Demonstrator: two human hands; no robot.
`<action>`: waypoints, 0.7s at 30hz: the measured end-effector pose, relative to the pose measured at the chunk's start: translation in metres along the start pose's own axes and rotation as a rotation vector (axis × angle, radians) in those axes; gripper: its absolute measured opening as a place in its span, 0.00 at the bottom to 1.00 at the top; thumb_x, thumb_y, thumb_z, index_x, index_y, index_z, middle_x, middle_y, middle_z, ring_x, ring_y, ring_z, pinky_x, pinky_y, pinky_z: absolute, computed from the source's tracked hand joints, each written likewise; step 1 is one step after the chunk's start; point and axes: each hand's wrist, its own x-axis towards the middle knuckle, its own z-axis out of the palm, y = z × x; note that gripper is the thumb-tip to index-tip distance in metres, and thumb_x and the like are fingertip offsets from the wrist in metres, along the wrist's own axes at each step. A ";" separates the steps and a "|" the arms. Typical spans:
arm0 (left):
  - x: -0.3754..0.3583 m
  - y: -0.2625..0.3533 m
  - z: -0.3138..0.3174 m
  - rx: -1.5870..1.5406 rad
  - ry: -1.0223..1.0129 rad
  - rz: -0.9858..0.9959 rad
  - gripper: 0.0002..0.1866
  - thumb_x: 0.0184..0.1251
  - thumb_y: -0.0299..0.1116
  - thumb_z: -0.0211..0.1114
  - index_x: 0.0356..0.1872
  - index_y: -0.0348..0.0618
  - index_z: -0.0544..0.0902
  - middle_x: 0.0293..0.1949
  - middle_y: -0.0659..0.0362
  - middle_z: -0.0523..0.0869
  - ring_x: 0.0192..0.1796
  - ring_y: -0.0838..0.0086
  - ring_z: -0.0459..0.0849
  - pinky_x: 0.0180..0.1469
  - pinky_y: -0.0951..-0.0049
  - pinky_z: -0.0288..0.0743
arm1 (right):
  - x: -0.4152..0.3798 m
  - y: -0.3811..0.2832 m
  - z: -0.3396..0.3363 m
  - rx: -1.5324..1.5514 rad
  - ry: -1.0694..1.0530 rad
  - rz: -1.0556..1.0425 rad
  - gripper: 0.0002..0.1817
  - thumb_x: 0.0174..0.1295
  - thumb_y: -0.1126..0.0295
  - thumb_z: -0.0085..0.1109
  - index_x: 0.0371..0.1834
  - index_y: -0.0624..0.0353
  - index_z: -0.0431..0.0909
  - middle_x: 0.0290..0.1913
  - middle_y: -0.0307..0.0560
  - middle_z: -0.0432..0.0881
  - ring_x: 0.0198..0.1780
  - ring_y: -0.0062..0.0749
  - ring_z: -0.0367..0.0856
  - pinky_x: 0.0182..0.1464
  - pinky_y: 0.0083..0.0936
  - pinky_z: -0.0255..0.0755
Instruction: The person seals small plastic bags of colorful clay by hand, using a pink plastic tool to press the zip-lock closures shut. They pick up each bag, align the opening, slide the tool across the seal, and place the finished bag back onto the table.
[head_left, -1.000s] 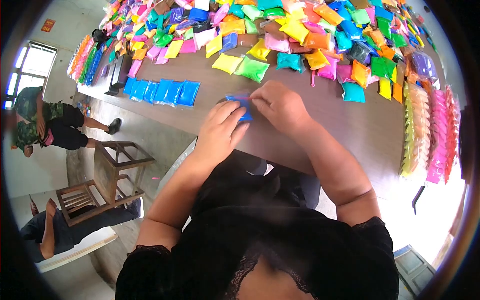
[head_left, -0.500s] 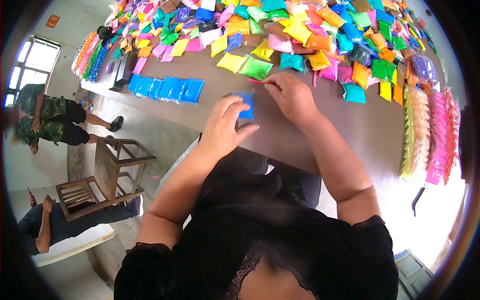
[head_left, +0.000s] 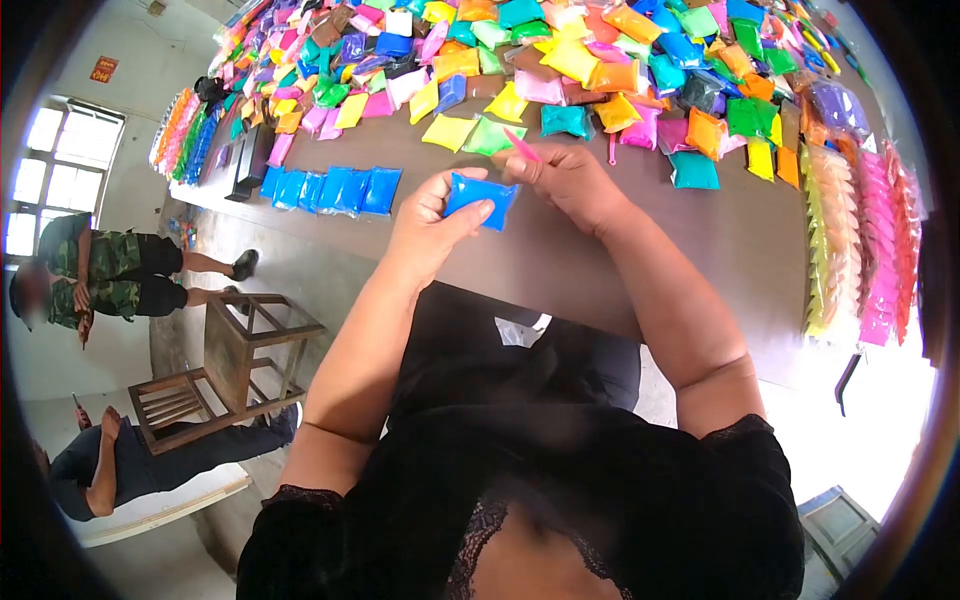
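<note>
At left, a row of blue packets (head_left: 340,190) lies on the brown table (head_left: 700,250); to its right, the left hand (head_left: 428,222) grips a single filled blue packet (head_left: 474,190) between thumb and curled fingers, raised above the tabletop near its front edge. Just beside that packet, the right hand (head_left: 575,182) pinches a slim pink stick (head_left: 522,146) between thumb and bent fingers, its tip angled up and leftward in front of a green packet (head_left: 488,135). At far right hang overlapping pink packets (head_left: 880,255) in a strip.
</note>
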 end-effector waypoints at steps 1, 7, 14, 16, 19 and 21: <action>0.000 0.000 0.001 -0.041 0.007 -0.001 0.24 0.61 0.27 0.72 0.59 0.42 0.77 0.42 0.62 0.85 0.40 0.83 0.82 0.39 0.80 0.76 | -0.001 0.001 0.002 -0.069 -0.036 0.010 0.16 0.66 0.61 0.66 0.49 0.60 0.85 0.32 0.31 0.80 0.27 0.11 0.68 0.27 0.15 0.61; 0.001 -0.005 0.005 -0.110 0.199 0.055 0.29 0.61 0.26 0.72 0.63 0.39 0.73 0.45 0.59 0.84 0.43 0.80 0.83 0.40 0.80 0.76 | -0.003 0.009 0.007 -0.087 -0.109 -0.060 0.15 0.64 0.61 0.68 0.43 0.63 0.86 0.35 0.36 0.84 0.36 0.16 0.75 0.40 0.20 0.71; -0.006 -0.014 0.022 -0.540 0.037 0.049 0.30 0.64 0.26 0.70 0.67 0.39 0.71 0.54 0.56 0.83 0.50 0.75 0.83 0.53 0.72 0.76 | -0.009 0.009 0.021 -0.052 -0.135 -0.022 0.14 0.63 0.64 0.70 0.43 0.63 0.85 0.34 0.37 0.84 0.36 0.16 0.75 0.41 0.20 0.72; -0.009 -0.009 0.026 -0.705 0.062 -0.002 0.26 0.65 0.27 0.69 0.65 0.40 0.74 0.55 0.55 0.84 0.50 0.73 0.84 0.58 0.67 0.74 | -0.011 0.011 0.026 -0.180 -0.096 -0.109 0.14 0.64 0.60 0.68 0.41 0.62 0.85 0.30 0.36 0.82 0.33 0.17 0.74 0.38 0.22 0.72; -0.003 -0.012 0.013 -0.580 0.131 0.208 0.23 0.68 0.29 0.67 0.64 0.40 0.74 0.56 0.50 0.83 0.55 0.65 0.83 0.63 0.62 0.74 | -0.010 0.017 0.025 -0.328 0.119 -0.155 0.17 0.66 0.56 0.65 0.37 0.62 0.84 0.26 0.36 0.80 0.30 0.18 0.73 0.35 0.23 0.71; 0.001 -0.005 -0.005 -0.183 0.250 0.273 0.20 0.68 0.31 0.67 0.59 0.38 0.77 0.52 0.51 0.85 0.51 0.66 0.85 0.59 0.65 0.74 | -0.002 0.015 0.016 -0.298 0.181 -0.137 0.17 0.69 0.56 0.62 0.40 0.61 0.84 0.26 0.33 0.77 0.29 0.15 0.70 0.33 0.19 0.67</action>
